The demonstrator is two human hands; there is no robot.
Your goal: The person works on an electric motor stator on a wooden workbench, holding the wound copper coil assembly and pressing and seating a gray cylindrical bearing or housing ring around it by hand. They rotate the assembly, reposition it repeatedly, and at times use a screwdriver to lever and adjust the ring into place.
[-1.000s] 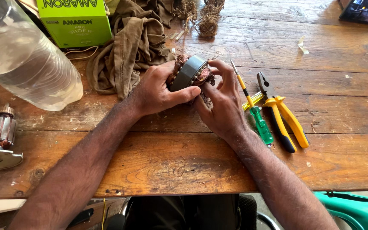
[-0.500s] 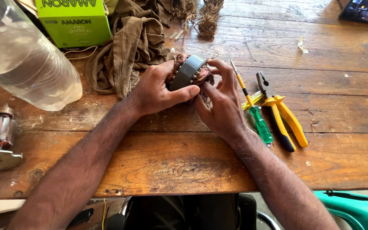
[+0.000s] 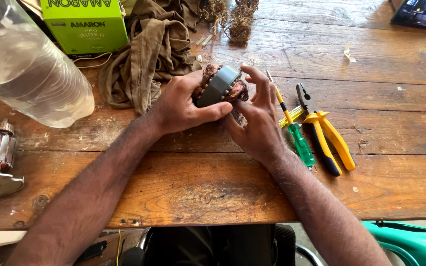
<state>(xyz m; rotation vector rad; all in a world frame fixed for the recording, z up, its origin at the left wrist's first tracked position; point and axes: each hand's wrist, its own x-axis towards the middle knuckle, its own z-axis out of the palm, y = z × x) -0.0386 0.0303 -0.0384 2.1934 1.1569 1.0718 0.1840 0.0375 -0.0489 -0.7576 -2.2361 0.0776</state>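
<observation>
- The left hand [image 3: 186,106] is wrapping around a round grey metal ring [image 3: 218,84] with copper wire [image 3: 236,91] packed inside it. The thumb is pressing across the front, so this hand is clamped on the ring.
- The ring is sitting up on its edge, a bit tilted, near the middle of the wooden surface [image 3: 213,192], closer to the far edge than the near one.
- The right hand [image 3: 257,123] is touching the side where the wire is bunching out. Its fingers [image 3: 255,79] are curling onto the wire, but I cannot tell if they are pinching it or only resting there.
- To do this well, I think the left hand should be holding the ring steady, so it is not rolling or tipping.
- The right hand should be working the wire gently, a little at a time, because thin wire bends and snaps easily, and the ring's edges may be sharp.
- A green and yellow screwdriver [image 3: 294,130] and yellow pliers [image 3: 326,135] are lying just beside the right hand, toward the right edge, easy to grab.
- A brown rag [image 3: 149,54] is lying behind the left hand, near the far edge.
- A big clear bottle [image 3: 25,69] is lying at the far left corner.
</observation>
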